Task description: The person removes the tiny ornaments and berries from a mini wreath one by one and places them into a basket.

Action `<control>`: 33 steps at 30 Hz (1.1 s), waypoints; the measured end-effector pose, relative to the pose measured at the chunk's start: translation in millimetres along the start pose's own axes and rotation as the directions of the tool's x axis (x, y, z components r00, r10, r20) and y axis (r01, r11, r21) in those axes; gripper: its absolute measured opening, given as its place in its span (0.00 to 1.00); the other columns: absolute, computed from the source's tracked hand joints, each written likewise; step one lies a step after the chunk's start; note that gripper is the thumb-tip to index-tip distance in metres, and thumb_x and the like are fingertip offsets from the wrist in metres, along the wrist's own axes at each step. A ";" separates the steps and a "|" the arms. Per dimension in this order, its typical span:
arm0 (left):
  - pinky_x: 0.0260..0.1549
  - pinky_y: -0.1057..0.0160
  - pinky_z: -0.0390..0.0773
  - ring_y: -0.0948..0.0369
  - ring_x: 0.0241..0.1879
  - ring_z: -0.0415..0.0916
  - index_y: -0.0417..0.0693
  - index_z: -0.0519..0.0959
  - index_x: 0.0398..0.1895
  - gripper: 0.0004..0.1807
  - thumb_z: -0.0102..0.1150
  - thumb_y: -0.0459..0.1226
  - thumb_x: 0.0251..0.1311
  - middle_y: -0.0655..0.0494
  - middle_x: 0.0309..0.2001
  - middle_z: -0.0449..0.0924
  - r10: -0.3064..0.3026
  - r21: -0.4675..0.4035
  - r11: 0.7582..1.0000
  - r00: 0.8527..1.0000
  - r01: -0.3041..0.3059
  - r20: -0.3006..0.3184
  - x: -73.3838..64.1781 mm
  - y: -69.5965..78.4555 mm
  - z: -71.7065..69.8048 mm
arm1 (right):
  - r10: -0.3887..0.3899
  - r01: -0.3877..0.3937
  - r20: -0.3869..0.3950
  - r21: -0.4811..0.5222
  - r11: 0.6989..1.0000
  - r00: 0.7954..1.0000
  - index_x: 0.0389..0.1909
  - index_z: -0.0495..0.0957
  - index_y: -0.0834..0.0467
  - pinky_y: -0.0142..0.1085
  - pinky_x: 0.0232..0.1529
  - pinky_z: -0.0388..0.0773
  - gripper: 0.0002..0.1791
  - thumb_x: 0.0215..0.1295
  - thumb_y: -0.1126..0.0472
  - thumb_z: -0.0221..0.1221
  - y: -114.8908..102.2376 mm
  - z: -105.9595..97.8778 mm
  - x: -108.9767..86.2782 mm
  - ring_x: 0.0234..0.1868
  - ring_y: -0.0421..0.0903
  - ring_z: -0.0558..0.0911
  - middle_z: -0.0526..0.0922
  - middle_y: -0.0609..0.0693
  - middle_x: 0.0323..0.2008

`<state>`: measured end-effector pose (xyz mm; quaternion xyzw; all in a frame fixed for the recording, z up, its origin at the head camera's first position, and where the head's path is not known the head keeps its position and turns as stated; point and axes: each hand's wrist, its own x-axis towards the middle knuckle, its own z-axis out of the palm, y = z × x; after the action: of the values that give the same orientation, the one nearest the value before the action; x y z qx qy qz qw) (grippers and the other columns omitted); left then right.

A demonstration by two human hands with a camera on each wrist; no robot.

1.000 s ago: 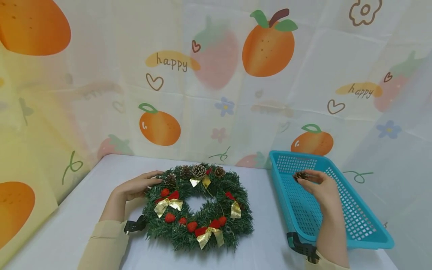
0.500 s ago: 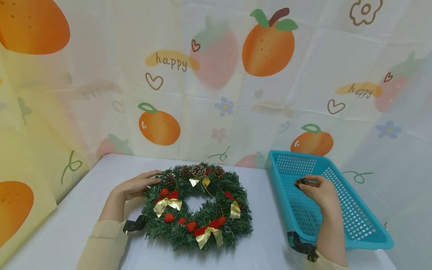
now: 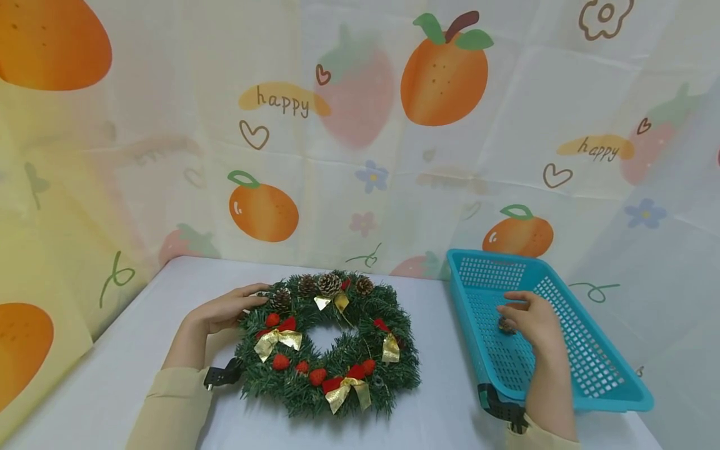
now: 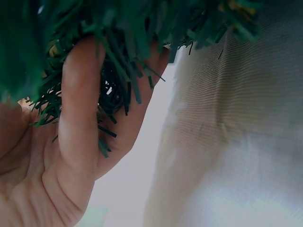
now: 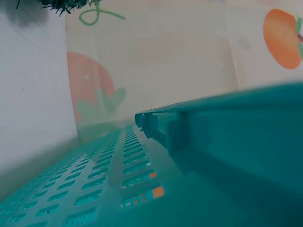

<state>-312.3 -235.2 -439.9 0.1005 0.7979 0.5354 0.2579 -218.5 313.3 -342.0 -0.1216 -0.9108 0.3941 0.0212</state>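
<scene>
A green Christmas wreath (image 3: 332, 400) with gold bows, red berries and several pine cones lies on the white table. My left hand (image 3: 225, 310) grips its left side; in the left wrist view the fingers (image 4: 80, 109) reach round the green needles, their tips hidden. Over the turquoise basket (image 3: 467, 337) hovers my right hand (image 3: 534, 322), fingers parted. A loose pine cone (image 3: 507, 325) shows just below those fingertips, inside the basket and apart from them. In the right wrist view the basket wall hides the right hand and the pine cone.
The white table (image 3: 439, 387) shows between wreath and basket. A fruit-printed cloth (image 3: 360, 187) hangs behind the table and along its sides. The basket has raised perforated walls; its rim stands close to my right forearm.
The pine cone has left my right fingers and now lies lower, in the basket. Before, those fingers pinched it. My left hand stays on the wreath.
</scene>
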 end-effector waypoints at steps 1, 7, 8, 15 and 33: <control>0.61 0.43 0.73 0.29 0.74 0.47 0.50 0.44 0.80 0.39 0.46 0.52 0.74 0.31 0.78 0.38 0.000 0.000 1.000 1.000 0.000 0.001 -0.3 0.6 0.3 | -0.001 0.001 0.000 -0.002 1.000 1.000 0.70 0.62 0.69 0.44 0.51 0.84 0.28 0.75 0.59 0.52 -0.3 0.0 -0.2 0.59 0.66 0.78 0.70 0.74 0.64; 0.58 0.47 0.75 0.29 0.74 0.48 0.50 0.44 0.80 0.40 0.46 0.52 0.74 0.30 0.78 0.38 -0.005 0.009 1.000 1.000 0.005 -0.005 -0.2 0.7 -0.4 | -0.006 0.006 -0.003 -0.001 1.000 1.000 0.70 0.63 0.69 0.48 0.55 0.82 0.28 0.75 0.59 0.52 -1.3 0.6 0.2 0.59 0.66 0.78 0.70 0.74 0.64; 0.57 0.47 0.75 0.29 0.74 0.48 0.50 0.44 0.80 0.40 0.46 0.53 0.74 0.30 0.78 0.38 -0.005 0.012 1.000 1.000 0.005 -0.004 -0.4 0.6 -0.7 | -0.008 0.008 -0.001 0.000 1.000 1.000 0.70 0.63 0.69 0.47 0.55 0.82 0.28 0.75 0.59 0.52 -1.4 0.6 0.4 0.60 0.66 0.78 0.70 0.74 0.64; 0.57 0.47 0.75 0.30 0.74 0.49 0.51 0.45 0.80 0.39 0.46 0.53 0.74 0.32 0.79 0.38 -0.014 0.010 1.000 1.000 0.014 -0.014 -1.2 0.1 -1.4 | -0.034 0.034 0.024 0.006 0.999 0.999 0.69 0.64 0.69 0.47 0.57 0.81 0.28 0.75 0.58 0.51 -3.8 0.8 0.5 0.61 0.66 0.76 0.70 0.73 0.64; 0.61 0.39 0.71 0.30 0.75 0.44 0.51 0.44 0.80 0.39 0.46 0.52 0.74 0.31 0.79 0.36 -0.014 0.015 1.000 1.000 0.014 -0.007 0.9 0.3 -0.6 | -0.049 0.049 0.007 0.009 0.999 0.999 0.69 0.65 0.67 0.51 0.60 0.79 0.28 0.75 0.56 0.51 -8.6 1.9 -3.6 0.63 0.66 0.76 0.69 0.71 0.65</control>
<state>-313.4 -235.2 -439.8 0.0949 0.8034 0.5279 0.2584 -217.0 305.5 -336.9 -0.0978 -0.9117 0.3980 0.0281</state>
